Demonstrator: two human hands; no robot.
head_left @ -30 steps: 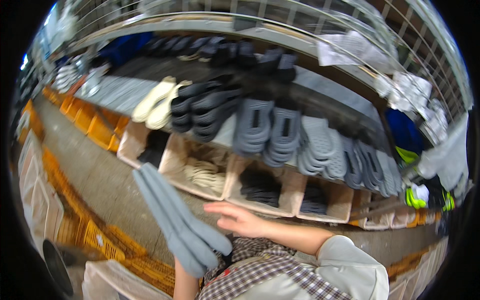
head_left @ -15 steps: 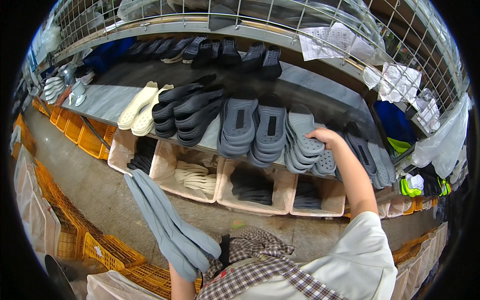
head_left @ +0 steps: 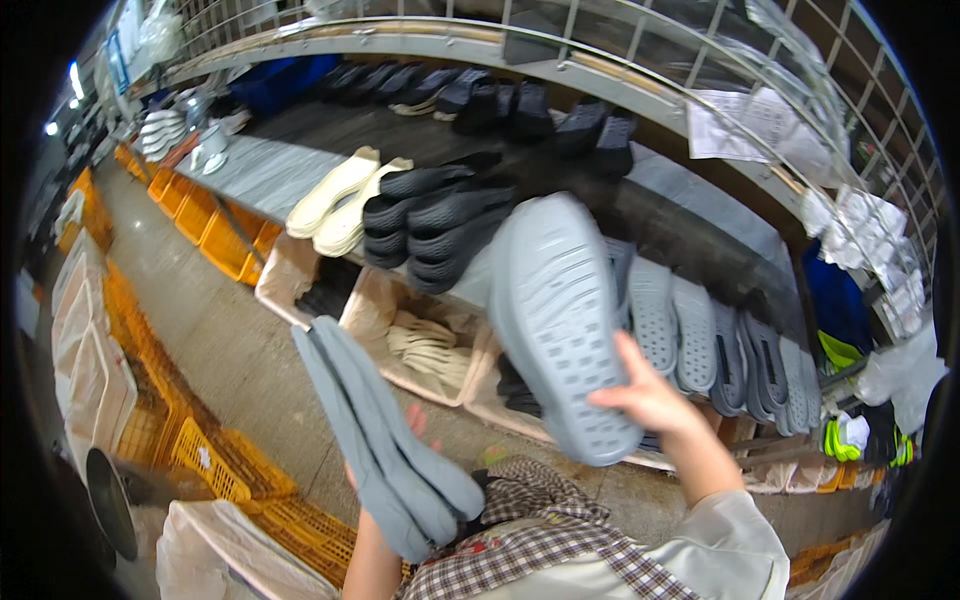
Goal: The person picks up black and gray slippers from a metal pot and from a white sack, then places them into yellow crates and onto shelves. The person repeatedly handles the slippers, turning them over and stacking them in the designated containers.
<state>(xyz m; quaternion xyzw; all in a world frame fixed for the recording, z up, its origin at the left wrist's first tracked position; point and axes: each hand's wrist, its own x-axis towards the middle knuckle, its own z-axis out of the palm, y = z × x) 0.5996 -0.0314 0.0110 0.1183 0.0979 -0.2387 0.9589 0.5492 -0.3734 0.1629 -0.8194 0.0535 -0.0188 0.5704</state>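
Several grey shoe soles (head_left: 375,440) lean against my left forearm, stacked together on edge. Behind them my left hand (head_left: 418,425) grips the stack; only some fingertips show past its edge. My right hand (head_left: 645,400) pinches the heel end of a large grey shoe sole (head_left: 560,320) with square holes. That sole is lifted in front of the bench, toe end up, its perforated face toward me. Whether more soles lie under it is hidden. Grey perforated soles (head_left: 653,310) lie on the bench just beyond my right hand.
The grey bench (head_left: 265,185) carries cream soles (head_left: 350,200), stacked black soles (head_left: 440,225), dark grey soles (head_left: 760,365) and black shoes (head_left: 600,135) at the back. Lined bins (head_left: 400,365) stand below. Orange crates (head_left: 215,455) line the left. Wire mesh (head_left: 640,40) rises behind.
My right hand has lifted grey soles from the bench and brought them toward me. The left stack has shifted slightly right, and the view has turned.
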